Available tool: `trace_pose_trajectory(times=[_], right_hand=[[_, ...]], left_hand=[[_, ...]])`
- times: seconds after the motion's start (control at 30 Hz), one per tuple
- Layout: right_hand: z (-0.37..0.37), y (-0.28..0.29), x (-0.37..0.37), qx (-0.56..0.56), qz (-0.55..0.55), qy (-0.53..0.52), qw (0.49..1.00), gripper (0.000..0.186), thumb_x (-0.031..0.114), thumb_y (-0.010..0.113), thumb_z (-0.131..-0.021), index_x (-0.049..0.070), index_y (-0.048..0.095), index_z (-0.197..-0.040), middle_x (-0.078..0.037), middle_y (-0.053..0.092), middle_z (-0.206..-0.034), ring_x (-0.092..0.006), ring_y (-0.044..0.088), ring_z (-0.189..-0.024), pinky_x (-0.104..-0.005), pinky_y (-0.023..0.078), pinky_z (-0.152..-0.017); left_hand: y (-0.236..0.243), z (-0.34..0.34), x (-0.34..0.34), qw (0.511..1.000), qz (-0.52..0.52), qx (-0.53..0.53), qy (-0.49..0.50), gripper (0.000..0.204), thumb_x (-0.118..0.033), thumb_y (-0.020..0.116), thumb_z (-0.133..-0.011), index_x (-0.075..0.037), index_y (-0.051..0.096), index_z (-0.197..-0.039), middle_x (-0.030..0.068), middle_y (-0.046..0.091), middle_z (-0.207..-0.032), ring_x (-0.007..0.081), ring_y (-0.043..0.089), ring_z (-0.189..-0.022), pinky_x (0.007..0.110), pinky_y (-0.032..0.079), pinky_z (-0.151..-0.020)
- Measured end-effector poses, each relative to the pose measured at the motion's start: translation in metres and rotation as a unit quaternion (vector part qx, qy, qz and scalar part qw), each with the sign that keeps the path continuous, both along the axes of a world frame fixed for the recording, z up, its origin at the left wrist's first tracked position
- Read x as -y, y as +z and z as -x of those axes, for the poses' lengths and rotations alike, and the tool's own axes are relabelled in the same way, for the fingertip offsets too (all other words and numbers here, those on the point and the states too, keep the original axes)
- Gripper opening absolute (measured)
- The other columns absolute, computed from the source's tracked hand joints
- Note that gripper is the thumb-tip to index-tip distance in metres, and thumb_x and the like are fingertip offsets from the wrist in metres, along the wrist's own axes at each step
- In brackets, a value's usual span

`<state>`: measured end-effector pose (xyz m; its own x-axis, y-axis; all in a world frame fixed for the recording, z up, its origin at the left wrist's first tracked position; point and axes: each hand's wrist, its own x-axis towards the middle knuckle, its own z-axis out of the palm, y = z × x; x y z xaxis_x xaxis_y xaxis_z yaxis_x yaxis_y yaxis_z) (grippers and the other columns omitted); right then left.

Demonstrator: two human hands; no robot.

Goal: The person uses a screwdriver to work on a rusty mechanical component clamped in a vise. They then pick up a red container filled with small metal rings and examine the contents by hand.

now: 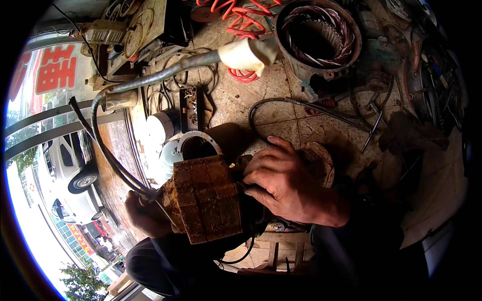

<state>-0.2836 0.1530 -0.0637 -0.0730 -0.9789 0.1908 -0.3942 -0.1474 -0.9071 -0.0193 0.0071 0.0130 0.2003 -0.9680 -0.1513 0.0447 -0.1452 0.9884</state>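
A rusty, box-shaped metal housing [203, 198] with ribbed sides is held up over my lap. My left hand [148, 218] grips its left side, partly in shadow, where a grey cable [100, 128] comes out and loops upward. At the housing's right end is my right hand [293, 188], its fingers bent and thumb close to the forefinger. What those fingertips pinch is dark and cannot be made out. Just beyond the housing lies a hollow metal cylinder [221, 138] with a flanged rim.
A motor stator [321, 35] with copper-coloured windings stands at the far right. Red coiled hose [243, 22], a black hose [266, 103], a tray of small parts [191, 108] and a white tub [160, 125] lie on the tiled floor. Tools and cables crowd the right.
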Motion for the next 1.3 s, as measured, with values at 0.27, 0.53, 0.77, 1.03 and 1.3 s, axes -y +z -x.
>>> trace_pose_trajectory(times=[0.27, 0.53, 0.77, 1.03, 1.3], right_hand=[[0.006, 0.006, 0.002, -0.002, -0.031, -0.009, 0.999, 0.022, 0.012, 0.08, -0.072, 0.006, 0.07, -0.092, -0.004, 0.067, -0.092, -0.0203, 0.06, -0.105, -0.0489, 0.032, -0.11], [-0.003, -0.004, 0.005, 0.03, 0.001, -0.032, 0.999, 0.023, 0.009, 0.081, -0.07, 0.005, 0.068, -0.088, -0.006, 0.066, -0.088, -0.0209, 0.06, -0.103, -0.0492, 0.032, -0.109], [0.001, 0.003, 0.002, 0.025, -0.029, -0.055, 0.998, 0.022, 0.007, 0.082, -0.068, 0.006, 0.068, -0.085, -0.005, 0.065, -0.087, -0.0209, 0.061, -0.102, -0.0502, 0.032, -0.109], [-0.003, -0.006, -0.002, 0.047, -0.013, -0.038, 0.998, 0.019, 0.015, 0.079, -0.072, 0.008, 0.069, -0.085, -0.004, 0.066, -0.092, -0.0213, 0.058, -0.102, -0.05, 0.031, -0.108], [0.0, -0.006, -0.003, 0.047, -0.01, -0.047, 0.998, 0.02, 0.011, 0.078, -0.07, 0.006, 0.071, -0.088, -0.004, 0.067, -0.093, -0.022, 0.059, -0.099, -0.047, 0.032, -0.106]], left_hand=[[-0.001, -0.003, 0.002, 1.0, -0.006, -0.006, -0.008, 0.022, -0.028, 0.055, -0.094, -0.006, 0.054, -0.092, 0.0076, 0.058, -0.079, 0.018, 0.057, -0.069, 0.032, 0.05, -0.067], [0.006, 0.002, -0.004, 1.0, -0.02, -0.017, 0.0, 0.022, -0.028, 0.055, -0.094, -0.007, 0.056, -0.09, 0.0084, 0.06, -0.078, 0.0191, 0.06, -0.07, 0.033, 0.052, -0.065], [-0.009, -0.004, 0.005, 0.999, -0.015, -0.045, -0.011, 0.022, -0.028, 0.054, -0.095, -0.006, 0.055, -0.091, 0.0071, 0.058, -0.077, 0.0175, 0.058, -0.07, 0.031, 0.05, -0.065], [0.001, 0.002, 0.0, 1.0, -0.005, 0.016, 0.004, 0.023, -0.028, 0.055, -0.094, -0.006, 0.052, -0.092, 0.0075, 0.057, -0.077, 0.0172, 0.055, -0.069, 0.032, 0.049, -0.064], [0.003, 0.004, -0.001, 0.999, -0.02, -0.022, 0.026, 0.021, -0.027, 0.055, -0.094, -0.007, 0.053, -0.093, 0.008, 0.057, -0.077, 0.0177, 0.055, -0.069, 0.032, 0.05, -0.064]])
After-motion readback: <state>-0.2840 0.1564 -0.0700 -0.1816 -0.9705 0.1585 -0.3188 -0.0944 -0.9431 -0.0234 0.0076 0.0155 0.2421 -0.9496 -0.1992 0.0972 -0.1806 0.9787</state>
